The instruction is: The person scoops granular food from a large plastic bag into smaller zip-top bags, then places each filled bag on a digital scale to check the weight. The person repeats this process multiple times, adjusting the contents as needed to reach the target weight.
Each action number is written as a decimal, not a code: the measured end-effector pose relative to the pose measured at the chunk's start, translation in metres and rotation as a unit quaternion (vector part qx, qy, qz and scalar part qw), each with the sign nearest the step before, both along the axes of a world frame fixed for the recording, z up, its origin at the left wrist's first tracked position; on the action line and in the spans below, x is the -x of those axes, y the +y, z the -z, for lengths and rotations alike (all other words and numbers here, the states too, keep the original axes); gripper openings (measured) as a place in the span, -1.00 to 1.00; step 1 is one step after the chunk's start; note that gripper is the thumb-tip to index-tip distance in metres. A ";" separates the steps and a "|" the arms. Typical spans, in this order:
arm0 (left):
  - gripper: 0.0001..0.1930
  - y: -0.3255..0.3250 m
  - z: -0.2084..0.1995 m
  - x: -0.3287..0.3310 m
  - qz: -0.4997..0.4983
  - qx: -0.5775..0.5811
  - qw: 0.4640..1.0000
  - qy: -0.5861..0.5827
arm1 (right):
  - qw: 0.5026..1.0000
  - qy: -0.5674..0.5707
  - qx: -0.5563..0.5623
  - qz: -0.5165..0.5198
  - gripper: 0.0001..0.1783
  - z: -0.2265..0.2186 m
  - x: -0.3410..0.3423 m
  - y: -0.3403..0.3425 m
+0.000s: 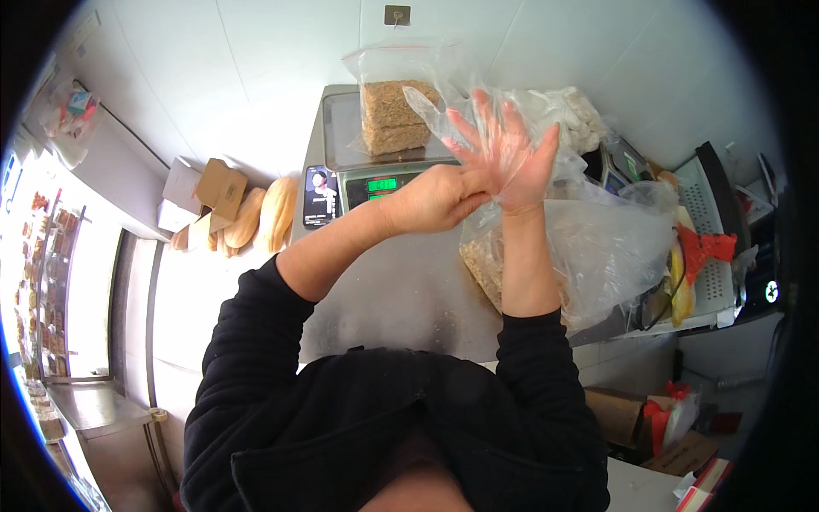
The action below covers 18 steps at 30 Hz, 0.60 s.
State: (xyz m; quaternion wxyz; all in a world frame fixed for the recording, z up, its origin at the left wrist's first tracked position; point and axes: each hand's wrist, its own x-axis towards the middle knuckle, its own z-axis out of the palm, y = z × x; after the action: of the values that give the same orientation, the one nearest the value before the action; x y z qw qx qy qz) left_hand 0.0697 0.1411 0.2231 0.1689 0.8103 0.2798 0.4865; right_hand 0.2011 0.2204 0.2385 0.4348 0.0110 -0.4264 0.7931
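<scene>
A clear disposable plastic glove (425, 109) is partly over my right hand (509, 162), with loose glove fingers sticking out to the left. The right hand is raised with its fingers spread. At its wrist, my left hand (442, 198) is closed, pinching the edge of the glove. Behind the hands, a clear bag with a brown, grainy-looking block (394, 118) rests on the metal pan (341, 132) of a digital scale with a lit green display (381, 184). Under my right forearm lies a large clear plastic bag (610, 256) with pale, crumbly-looking pieces (485, 263) at its left end.
A phone (321, 196) stands left of the scale. Farther left are an open cardboard box (220, 192) and several long tan gourds (279, 213). At right, a white perforated rack (712, 218) stands near a red plastic bag (706, 245). The steel worktop (384, 299) spans the middle.
</scene>
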 end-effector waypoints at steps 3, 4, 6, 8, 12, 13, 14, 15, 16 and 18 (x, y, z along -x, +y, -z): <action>-0.91 -0.004 0.003 -0.004 0.011 0.018 1.000 -0.006 | 0.993 0.013 0.088 0.074 -0.19 0.000 0.000 -0.004; -0.92 -0.005 0.003 -0.004 0.006 0.027 1.000 -0.013 | 0.993 0.013 0.097 0.065 -0.17 -0.001 -0.001 -0.005; -0.92 -0.006 0.004 -0.002 0.006 0.035 0.999 -0.017 | 0.995 0.058 0.070 -0.030 -0.14 -0.003 -0.004 -0.007; -0.91 -0.006 0.003 -0.001 0.016 0.037 0.999 -0.009 | 0.958 0.168 0.002 -0.231 -0.11 -0.004 -0.006 -0.009; -0.91 -0.011 0.005 -0.008 0.067 0.024 0.997 0.012 | 0.989 0.103 -0.038 -0.102 -0.07 -0.001 -0.007 -0.012; -0.91 -0.014 0.007 -0.012 0.073 0.029 0.997 0.021 | 0.985 0.128 -0.036 -0.108 -0.09 0.001 -0.006 -0.011; -0.91 -0.016 0.008 -0.014 0.078 0.034 0.996 0.030 | 0.984 0.144 -0.020 -0.102 -0.10 0.003 -0.005 -0.009; -0.90 -0.017 0.009 -0.015 0.066 0.033 0.995 0.067 | 0.993 0.112 -0.006 -0.040 -0.17 0.006 -0.006 -0.008; -0.89 -0.015 0.008 -0.012 0.052 0.033 0.993 0.105 | 0.997 0.072 0.024 0.034 -0.25 0.008 -0.008 -0.007; -0.84 -0.004 0.003 0.000 -0.032 -0.036 0.988 0.148 | 0.992 0.043 0.039 0.114 -0.42 0.009 -0.015 -0.007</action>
State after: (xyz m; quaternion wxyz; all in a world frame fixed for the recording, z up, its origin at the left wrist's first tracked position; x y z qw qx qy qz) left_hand 0.0694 0.1374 0.2197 0.0805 0.8696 0.3098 0.3759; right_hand 0.2158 0.2138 0.2290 0.5407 -0.0206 -0.3741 0.7532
